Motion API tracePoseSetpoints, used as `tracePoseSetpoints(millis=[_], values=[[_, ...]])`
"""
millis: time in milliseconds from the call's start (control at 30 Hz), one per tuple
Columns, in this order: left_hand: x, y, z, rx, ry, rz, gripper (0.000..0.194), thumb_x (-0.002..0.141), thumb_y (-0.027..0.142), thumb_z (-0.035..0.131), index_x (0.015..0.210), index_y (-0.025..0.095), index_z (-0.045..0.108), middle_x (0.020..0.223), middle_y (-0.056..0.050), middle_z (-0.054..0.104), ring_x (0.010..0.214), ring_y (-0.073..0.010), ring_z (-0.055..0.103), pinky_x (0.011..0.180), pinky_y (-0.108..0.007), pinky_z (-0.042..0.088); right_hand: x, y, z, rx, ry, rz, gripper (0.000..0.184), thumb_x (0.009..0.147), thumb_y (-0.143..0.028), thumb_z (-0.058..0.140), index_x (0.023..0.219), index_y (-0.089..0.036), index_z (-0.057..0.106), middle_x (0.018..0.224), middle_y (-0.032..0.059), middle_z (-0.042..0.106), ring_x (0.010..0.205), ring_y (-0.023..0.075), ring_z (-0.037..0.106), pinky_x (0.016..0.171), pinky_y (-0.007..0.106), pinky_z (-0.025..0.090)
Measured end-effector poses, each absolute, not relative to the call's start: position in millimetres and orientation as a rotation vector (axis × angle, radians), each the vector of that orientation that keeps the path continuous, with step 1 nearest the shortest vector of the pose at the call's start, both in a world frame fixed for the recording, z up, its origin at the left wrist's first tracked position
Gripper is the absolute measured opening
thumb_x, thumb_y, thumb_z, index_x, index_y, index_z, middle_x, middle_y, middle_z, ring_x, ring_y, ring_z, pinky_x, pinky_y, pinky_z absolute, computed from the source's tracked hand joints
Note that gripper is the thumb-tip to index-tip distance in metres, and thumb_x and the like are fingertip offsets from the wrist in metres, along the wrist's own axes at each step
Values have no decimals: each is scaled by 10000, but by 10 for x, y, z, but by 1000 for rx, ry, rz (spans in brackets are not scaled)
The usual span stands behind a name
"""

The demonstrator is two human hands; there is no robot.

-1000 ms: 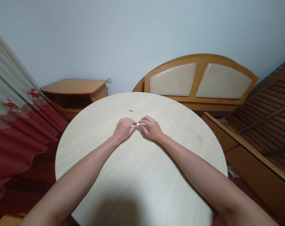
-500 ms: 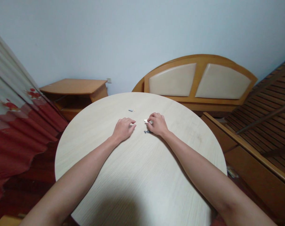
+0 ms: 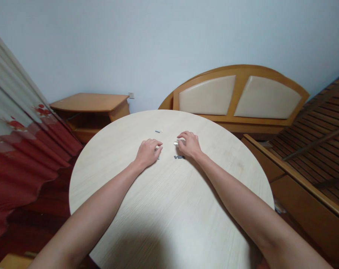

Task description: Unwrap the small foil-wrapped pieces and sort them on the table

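My left hand (image 3: 149, 152) rests on the round pale table (image 3: 147, 209), fingers curved and a gap between thumb and forefinger. A tiny grey bit (image 3: 158, 158) shows just under its edge. My right hand (image 3: 189, 144) is arched over the table, thumb and fingers apart. At its thumb tip lies a small shiny whitish piece (image 3: 175, 143); whether the thumb touches it is hard to tell. Several flat dark grey pieces (image 3: 179, 157) lie just below that hand, too small to name. Farther back are a small grey-and-white strip (image 3: 157, 131) and a tiny cream bit (image 3: 162, 131).
Behind the table stand a wooden cabinet (image 3: 91, 102) on the left and a headboard (image 3: 242, 97) with cream panels. A wooden bed frame with slats (image 3: 317, 138) is at the right. A red and white curtain (image 3: 23, 149) hangs at the left.
My right hand's fingers have lifted and spread from the whitish piece, and more of the dark grey pieces show. A grey bit now shows beneath my left hand. The view has shifted slightly.
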State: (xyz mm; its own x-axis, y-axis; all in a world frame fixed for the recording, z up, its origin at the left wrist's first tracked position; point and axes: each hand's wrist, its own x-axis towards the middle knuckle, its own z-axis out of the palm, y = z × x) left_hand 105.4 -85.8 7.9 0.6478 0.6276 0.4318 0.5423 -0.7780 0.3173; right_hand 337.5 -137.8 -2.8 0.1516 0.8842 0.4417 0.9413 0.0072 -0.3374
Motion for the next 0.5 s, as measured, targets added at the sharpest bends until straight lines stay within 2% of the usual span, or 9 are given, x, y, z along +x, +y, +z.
tracePoseSetpoints(millis=[67, 167, 367, 500], values=[[1031, -831, 89, 2706, 992, 819, 196, 977, 251, 532, 1049, 199, 707, 1080, -77, 750, 1037, -245, 639, 919, -401, 444, 3365, -1179, 22, -1890, -1820, -47, 397, 894, -172, 471, 1215, -170, 705, 1313, 111, 678, 1248, 292, 550, 1071, 454, 375], [986, -788, 100, 2705, 1019, 855, 196, 979, 232, 525, 1051, 193, 704, 1089, -73, 750, 1032, -243, 640, 916, -401, 446, 3305, -785, 100, -1907, -2004, 77, 488, 919, -175, 429, 1358, -184, 641, 1437, 84, 620, 1340, 267, 518, 1122, 417, 372], [931, -744, 102, 2686, 1057, 887, 203, 986, 223, 519, 1053, 198, 709, 1084, -60, 751, 1025, -237, 642, 902, -391, 448, 3191, -243, 131, -1983, -2131, 221, 436, 951, -305, 455, 1316, -260, 688, 1375, 52, 673, 1265, 266, 599, 1054, 349, 449], [932, -734, 99, 2680, 1075, 877, 219, 994, 231, 505, 1052, 195, 713, 1086, -65, 750, 1034, -241, 637, 899, -390, 447, 3338, -313, 98, -2129, -2096, 182, 437, 907, -275, 512, 1301, -276, 700, 1306, 44, 715, 1224, 258, 626, 1013, 320, 463]])
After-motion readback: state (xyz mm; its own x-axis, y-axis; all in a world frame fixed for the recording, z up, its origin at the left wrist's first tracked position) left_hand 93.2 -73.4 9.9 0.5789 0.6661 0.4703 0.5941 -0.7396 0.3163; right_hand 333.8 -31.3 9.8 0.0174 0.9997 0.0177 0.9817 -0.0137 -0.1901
